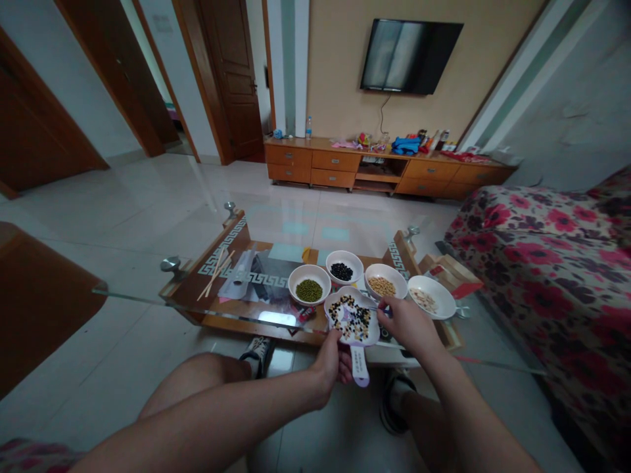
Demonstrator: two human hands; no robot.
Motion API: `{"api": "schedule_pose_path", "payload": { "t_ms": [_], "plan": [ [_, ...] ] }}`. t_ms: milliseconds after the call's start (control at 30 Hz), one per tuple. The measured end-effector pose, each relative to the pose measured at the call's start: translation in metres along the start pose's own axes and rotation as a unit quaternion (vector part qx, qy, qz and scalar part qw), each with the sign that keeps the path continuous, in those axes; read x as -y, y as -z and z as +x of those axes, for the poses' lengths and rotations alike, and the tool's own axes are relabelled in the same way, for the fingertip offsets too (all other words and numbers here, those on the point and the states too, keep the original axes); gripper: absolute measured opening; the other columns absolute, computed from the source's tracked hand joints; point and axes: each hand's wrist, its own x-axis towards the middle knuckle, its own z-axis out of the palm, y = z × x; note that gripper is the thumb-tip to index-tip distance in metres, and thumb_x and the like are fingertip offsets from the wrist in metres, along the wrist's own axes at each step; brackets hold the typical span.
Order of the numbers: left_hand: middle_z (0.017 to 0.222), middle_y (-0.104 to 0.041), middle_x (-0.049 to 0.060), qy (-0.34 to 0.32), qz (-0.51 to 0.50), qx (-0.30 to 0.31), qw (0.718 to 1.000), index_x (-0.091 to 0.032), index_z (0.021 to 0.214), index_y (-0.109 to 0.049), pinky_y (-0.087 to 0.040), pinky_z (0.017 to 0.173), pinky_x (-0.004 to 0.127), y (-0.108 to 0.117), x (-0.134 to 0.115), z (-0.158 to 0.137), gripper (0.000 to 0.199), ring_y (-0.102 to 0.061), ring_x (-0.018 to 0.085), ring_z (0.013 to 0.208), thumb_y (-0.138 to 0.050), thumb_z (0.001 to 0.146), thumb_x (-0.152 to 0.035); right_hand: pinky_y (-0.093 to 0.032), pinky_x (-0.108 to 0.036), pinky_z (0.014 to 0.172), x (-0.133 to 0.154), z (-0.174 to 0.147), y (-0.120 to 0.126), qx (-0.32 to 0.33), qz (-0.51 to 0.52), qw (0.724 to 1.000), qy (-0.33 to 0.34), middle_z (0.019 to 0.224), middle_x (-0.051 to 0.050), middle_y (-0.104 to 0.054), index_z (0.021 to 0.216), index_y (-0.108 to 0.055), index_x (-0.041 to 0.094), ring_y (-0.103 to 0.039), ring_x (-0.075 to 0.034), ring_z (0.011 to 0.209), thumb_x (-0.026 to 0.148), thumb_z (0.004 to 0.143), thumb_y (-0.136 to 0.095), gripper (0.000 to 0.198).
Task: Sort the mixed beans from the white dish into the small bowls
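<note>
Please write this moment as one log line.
left hand: holds bean tray | right hand: holds thin utensil at tray | nearby: four white bowls

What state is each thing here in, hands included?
Handled dish: scattered with mixed beans.
Left hand: gripping the handled dish.
Right hand: pinching a thin utensil, details unclear.
Green bean bowl: partly filled.
Black bean bowl: partly filled.
Yellow bean bowl: partly filled.
Rightmost bowl: holding pale pieces.
Chopsticks: lying flat.
Television: screen dark.
Cabinet drawers: shut.
Plastic bottle: upright.

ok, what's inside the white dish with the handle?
Mixed black and yellowish beans, scattered over a purple print; whatever lies directly beneath the beans can't be seen.
</note>
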Motion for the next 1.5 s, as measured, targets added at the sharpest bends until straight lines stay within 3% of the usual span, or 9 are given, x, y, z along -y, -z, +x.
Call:
{"api": "schedule_pose_path", "payload": {
  "t_ms": [200, 400, 667, 800, 900, 1033, 1233, 1367, 1500],
  "plan": [
    [0.049, -0.051, 0.001, -0.002, -0.007, 0.000, 1.000, -0.015, 0.063, -0.055, -0.024, 0.048, 0.025, 0.000, -0.002, -0.003, 0.061, -0.041, 0.010, 0.040, -0.020, 0.091, -0.058, -0.035, -0.026, 0.060, 0.013, -0.005, 0.004, 0.028, -0.023, 0.999, 0.029, 0.082, -0.006, -0.072, 0.083, -0.070, 0.024, -0.065, -0.020, 0.077, 0.034, 0.083, -0.056, 0.017],
    [0.047, -0.050, 0.001, 0.005, 0.001, -0.007, 1.000, -0.014, 0.068, -0.058, -0.024, 0.047, 0.025, 0.000, -0.003, -0.003, 0.058, -0.041, 0.011, 0.038, -0.019, 0.092, -0.051, -0.037, -0.024, 0.061, 0.033, -0.011, 0.000, 0.081, 0.066, 0.987, 0.125, 0.080, -0.004, -0.073, 0.088, -0.074, 0.026, -0.063, -0.016, 0.070, 0.034, 0.085, -0.054, 0.021],
    [0.048, -0.050, 0.001, 0.000, 0.003, 0.007, 1.000, -0.014, 0.066, -0.058, -0.026, 0.047, 0.025, 0.000, -0.002, -0.004, 0.061, -0.040, 0.010, 0.038, -0.017, 0.092, -0.049, -0.039, -0.026, 0.065, 0.014, -0.007, 0.010, 0.047, 0.012, 0.998, 0.048, 0.083, -0.007, -0.073, 0.084, -0.075, 0.023, -0.065, -0.020, 0.077, 0.032, 0.081, -0.057, 0.021],
    [0.048, -0.050, 0.000, 0.000, -0.003, 0.001, 1.000, -0.014, 0.062, -0.057, -0.025, 0.047, 0.024, -0.001, -0.003, -0.005, 0.058, -0.041, 0.010, 0.038, -0.020, 0.091, -0.050, -0.039, -0.025, 0.064, 0.024, -0.012, 0.005, 0.076, 0.057, 0.989, 0.116, 0.075, -0.005, -0.072, 0.081, -0.076, 0.023, -0.063, -0.016, 0.068, 0.027, 0.079, -0.058, 0.019],
    [0.047, -0.049, 0.000, 0.001, -0.003, -0.010, 1.000, -0.015, 0.062, -0.056, -0.025, 0.047, 0.025, -0.002, -0.003, -0.005, 0.057, -0.040, 0.010, 0.037, -0.021, 0.091, -0.049, -0.040, -0.025, 0.070, 0.040, -0.013, -0.001, 0.081, 0.090, 0.976, 0.181, 0.082, -0.004, -0.074, 0.088, -0.076, 0.024, -0.063, -0.015, 0.071, 0.029, 0.084, -0.054, 0.022],
    [0.047, -0.049, 0.001, 0.001, 0.003, -0.008, 1.000, -0.015, 0.061, -0.056, -0.026, 0.047, 0.025, -0.002, -0.004, -0.006, 0.061, -0.040, 0.010, 0.037, -0.017, 0.093, -0.050, -0.039, -0.029, 0.080, 0.047, -0.007, 0.000, 0.028, 0.020, 0.989, 0.143, 0.091, -0.006, -0.075, 0.094, -0.075, 0.024, -0.065, -0.019, 0.084, 0.032, 0.091, -0.049, 0.027],
    [0.047, -0.049, 0.000, 0.008, 0.002, -0.008, 1.000, -0.014, 0.061, -0.056, -0.025, 0.048, 0.025, -0.003, -0.004, -0.006, 0.061, -0.040, 0.009, 0.037, -0.017, 0.094, -0.049, -0.037, -0.029, 0.070, 0.020, -0.005, 0.012, 0.019, -0.022, 0.998, 0.052, 0.079, -0.007, -0.074, 0.082, -0.075, 0.022, -0.065, -0.020, 0.075, 0.032, 0.083, -0.056, 0.021],
    [0.048, -0.049, 0.000, 0.007, -0.005, -0.006, 1.000, -0.015, 0.060, -0.055, -0.024, 0.048, 0.025, -0.004, -0.003, -0.006, 0.061, -0.040, 0.009, 0.038, -0.018, 0.094, -0.049, -0.036, -0.027, 0.067, 0.011, -0.009, 0.011, 0.067, 0.004, 0.995, 0.073, 0.071, -0.004, -0.072, 0.076, -0.076, 0.024, -0.063, -0.017, 0.067, 0.030, 0.078, -0.058, 0.019],
    [0.048, -0.050, 0.000, 0.003, -0.005, -0.003, 1.000, -0.016, 0.059, -0.054, -0.025, 0.048, 0.025, -0.004, -0.002, -0.006, 0.062, -0.041, 0.010, 0.038, -0.019, 0.093, -0.053, -0.035, -0.026, 0.068, 0.029, -0.011, 0.001, 0.085, 0.062, 0.986, 0.132, 0.073, -0.003, -0.073, 0.082, -0.076, 0.022, -0.061, -0.015, 0.066, 0.032, 0.081, -0.056, 0.022]
  ]
}}
